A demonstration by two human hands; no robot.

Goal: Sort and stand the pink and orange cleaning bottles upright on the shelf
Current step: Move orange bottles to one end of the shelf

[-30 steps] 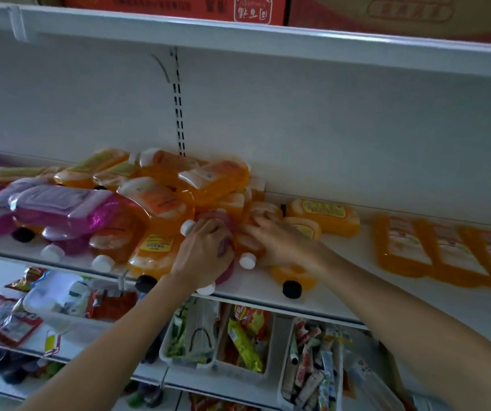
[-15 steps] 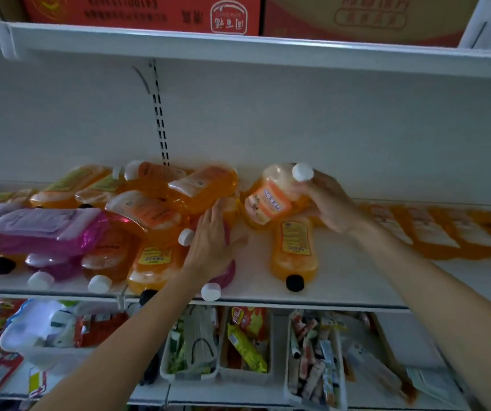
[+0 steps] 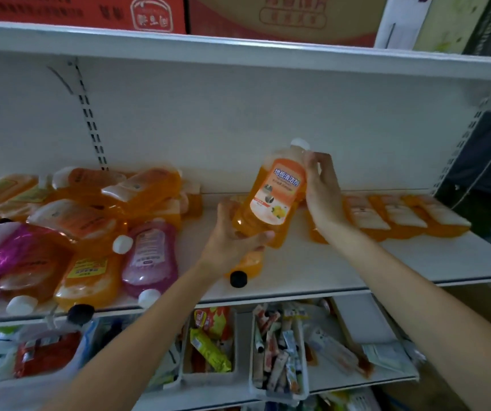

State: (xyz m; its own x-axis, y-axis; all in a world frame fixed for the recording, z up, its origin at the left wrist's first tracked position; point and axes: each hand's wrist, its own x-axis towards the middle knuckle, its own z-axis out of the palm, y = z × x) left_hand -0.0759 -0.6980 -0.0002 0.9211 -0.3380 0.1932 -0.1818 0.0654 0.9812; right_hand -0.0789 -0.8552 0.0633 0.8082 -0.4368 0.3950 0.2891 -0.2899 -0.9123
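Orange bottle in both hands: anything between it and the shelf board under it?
Yes. A black-capped orange bottle lies flat right below the held bottle, under the left hand. The shelf looks bare just right of it, before the flat row of orange bottles. The right hand grips its upper side.

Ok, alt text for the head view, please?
Two hands hold an orange bottle almost upright above the shelf: left hand at its base, right hand near its white cap. A heap of orange and pink bottles lies at left; a row of orange bottles lies flat at right.
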